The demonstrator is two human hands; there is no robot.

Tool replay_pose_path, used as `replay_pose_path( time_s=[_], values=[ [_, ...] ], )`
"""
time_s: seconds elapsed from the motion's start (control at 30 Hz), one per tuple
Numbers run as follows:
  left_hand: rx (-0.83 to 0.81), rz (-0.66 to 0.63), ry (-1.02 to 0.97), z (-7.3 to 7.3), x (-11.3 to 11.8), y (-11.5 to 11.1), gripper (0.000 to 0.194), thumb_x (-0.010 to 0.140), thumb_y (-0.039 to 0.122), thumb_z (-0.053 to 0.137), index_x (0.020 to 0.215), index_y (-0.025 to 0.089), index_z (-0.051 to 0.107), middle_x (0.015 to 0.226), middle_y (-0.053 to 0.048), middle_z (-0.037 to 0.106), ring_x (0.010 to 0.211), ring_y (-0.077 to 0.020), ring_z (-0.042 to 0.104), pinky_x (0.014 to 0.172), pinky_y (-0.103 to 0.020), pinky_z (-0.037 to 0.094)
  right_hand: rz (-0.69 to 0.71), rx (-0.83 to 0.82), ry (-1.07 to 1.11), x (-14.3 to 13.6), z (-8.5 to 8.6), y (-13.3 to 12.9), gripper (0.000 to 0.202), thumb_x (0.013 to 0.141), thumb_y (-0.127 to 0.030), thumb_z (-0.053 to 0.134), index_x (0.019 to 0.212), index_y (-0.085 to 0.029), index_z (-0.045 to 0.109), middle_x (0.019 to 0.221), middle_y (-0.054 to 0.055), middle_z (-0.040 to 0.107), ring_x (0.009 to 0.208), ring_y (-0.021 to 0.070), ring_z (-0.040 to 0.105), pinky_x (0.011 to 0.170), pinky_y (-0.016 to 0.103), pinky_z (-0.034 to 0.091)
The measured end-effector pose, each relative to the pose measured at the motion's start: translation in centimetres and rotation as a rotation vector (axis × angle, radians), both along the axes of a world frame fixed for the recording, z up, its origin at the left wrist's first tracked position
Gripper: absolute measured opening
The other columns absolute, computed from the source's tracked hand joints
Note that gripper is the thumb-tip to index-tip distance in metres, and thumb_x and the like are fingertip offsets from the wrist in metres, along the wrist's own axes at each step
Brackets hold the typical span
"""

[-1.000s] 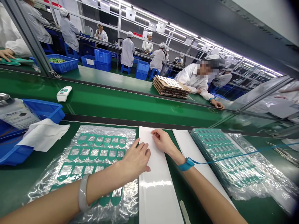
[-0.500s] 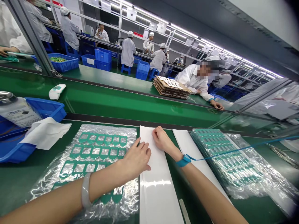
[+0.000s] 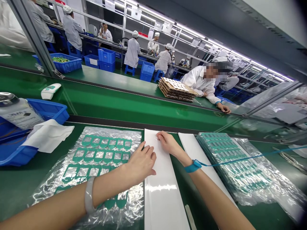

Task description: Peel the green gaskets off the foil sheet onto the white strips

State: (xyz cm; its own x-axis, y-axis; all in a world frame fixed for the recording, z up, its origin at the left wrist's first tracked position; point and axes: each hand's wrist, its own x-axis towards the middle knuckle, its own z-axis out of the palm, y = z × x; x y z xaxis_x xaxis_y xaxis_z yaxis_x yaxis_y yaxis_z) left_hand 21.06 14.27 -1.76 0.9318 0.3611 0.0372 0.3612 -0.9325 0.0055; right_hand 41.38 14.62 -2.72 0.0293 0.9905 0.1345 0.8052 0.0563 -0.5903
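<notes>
Hands meet on a long glossy white strip point(image 3: 160, 191) lying lengthwise on the green surface point(image 3: 19, 188). The left hand point(image 3: 141, 163) lies flat and open, palm down, pressing the strip's left edge, fingers spread over it. The right hand point(image 3: 168, 142) is curled, fingertips pinching at the strip's far end near its top edge. A blue wrist strap point(image 3: 193, 166) with a blue cord circles the right wrist; a pale bangle point(image 3: 88, 195) sits on the left forearm. Just left of the strip lies a clear plastic sheet carrying rows of green frames point(image 3: 96, 159). To the right lies a second white strip point(image 3: 196, 153), then a stack of bagged green frames point(image 3: 235, 166).
</notes>
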Motion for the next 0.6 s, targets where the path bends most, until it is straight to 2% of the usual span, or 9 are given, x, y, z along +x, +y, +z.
replay_pose_path(
  time_s=[0.17,0.33,0.5,0.6],
  values=[
    [-0.001,0.003,-0.025,0.0,0.0,0.0,0.064,0.085,0.056,0.061,0.123,0.006,0.056,0.133,-0.019,0.052,0.122,-0.0314,0.047,0.112,-0.05,0.025,-0.074,-0.048,0.063,-0.2,-0.2,0.4,0.005,0.078,-0.022,0.056,0.075,-0.018,0.056,0.07,0.003,0.062,0.06,0.0161,0.053,0.058,0.027,0.037],
    [-0.009,0.0,-0.072,-0.2,0.0,-0.1,0.064,0.082,0.056,0.066,0.12,0.005,0.058,0.128,-0.02,0.055,0.118,-0.0311,0.05,0.111,-0.05,0.026,-0.141,-0.02,0.183,-0.4,0.2,-0.1,0.014,0.075,-0.028,0.054,0.065,-0.019,0.052,0.063,0.002,0.057,0.058,0.0159,0.05,0.056,0.027,0.035],
    [-0.035,-0.008,-0.173,-0.4,0.0,0.1,0.057,0.076,0.053,0.073,0.109,0.007,0.062,0.122,-0.018,0.058,0.115,-0.0309,0.052,0.111,-0.052,0.026,-0.168,-0.037,0.366,-0.9,2.2,-2.0,0.028,0.072,-0.046,0.058,0.069,-0.019,0.053,0.059,0.001,0.053,0.052,0.0146,0.048,0.051,0.027,0.038],
    [-0.056,0.017,-0.263,0.6,-1.3,0.2,0.047,0.081,0.046,0.071,0.108,0.009,0.061,0.124,-0.015,0.055,0.118,-0.03,0.048,0.111,-0.052,0.025,-0.161,-0.063,0.459,-2.3,3.7,-3.6,0.034,0.071,-0.051,0.063,0.069,-0.018,0.055,0.058,0.0,0.054,0.051,0.0134,0.048,0.052,0.026,0.039]
  ],
)
